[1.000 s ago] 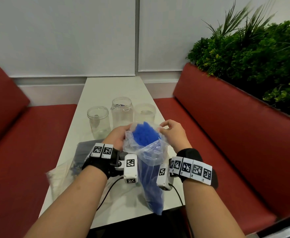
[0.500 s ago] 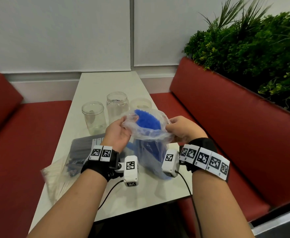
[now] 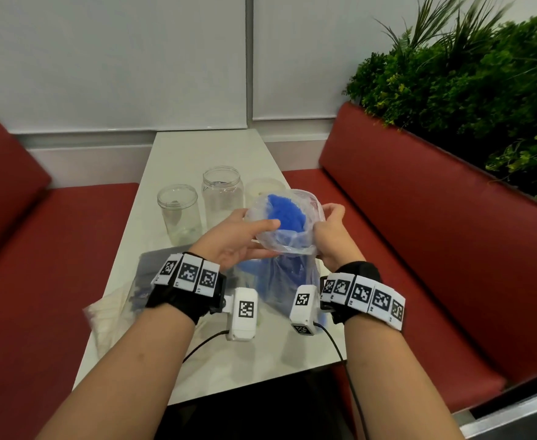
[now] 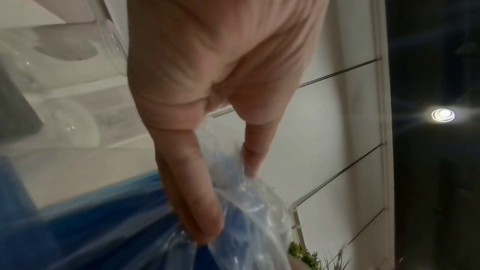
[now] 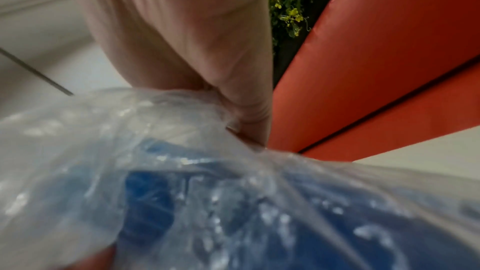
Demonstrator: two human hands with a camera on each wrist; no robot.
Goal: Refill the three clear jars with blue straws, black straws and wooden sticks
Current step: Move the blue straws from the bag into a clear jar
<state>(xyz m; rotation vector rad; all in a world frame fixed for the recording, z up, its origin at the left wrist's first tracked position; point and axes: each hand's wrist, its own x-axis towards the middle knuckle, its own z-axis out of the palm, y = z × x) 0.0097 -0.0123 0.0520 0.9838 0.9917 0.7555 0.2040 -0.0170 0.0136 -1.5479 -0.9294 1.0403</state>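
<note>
On the white table [image 3: 197,154] in front of you, three clear jars stand in a row: the left jar [image 3: 179,214], the taller middle jar [image 3: 221,195] just beside it, and the right jar [image 3: 265,188], which is partly hidden behind the bag you hold. Between your hands is a clear plastic bag [image 3: 287,242] with its mouth pulled wide, and the blue straws [image 3: 287,214] stand bundled inside it, their ends showing at the opening. The lower part of the bag reaches down to the tabletop near the table's near edge.

Your left hand [image 3: 238,236] pinches the left rim of the bag: in the left wrist view the thumb and a finger close on the crinkled plastic [image 4: 249,202], with blue showing beneath. Your right hand [image 3: 330,236] grips the right rim with fingers curled round a gathered fold; the right wrist view shows that fold bunched against the fingers [image 5: 249,114], with the straws blurred behind the plastic.

To your left on the table lies a flat dark packet [image 3: 152,265], and beside it, at the table's left edge, a pale clear packet [image 3: 102,315]; what each holds is too blurred to tell. Red benches [image 3: 419,249] run along both sides of the table, and green plants [image 3: 467,84] rise behind the right bench.
</note>
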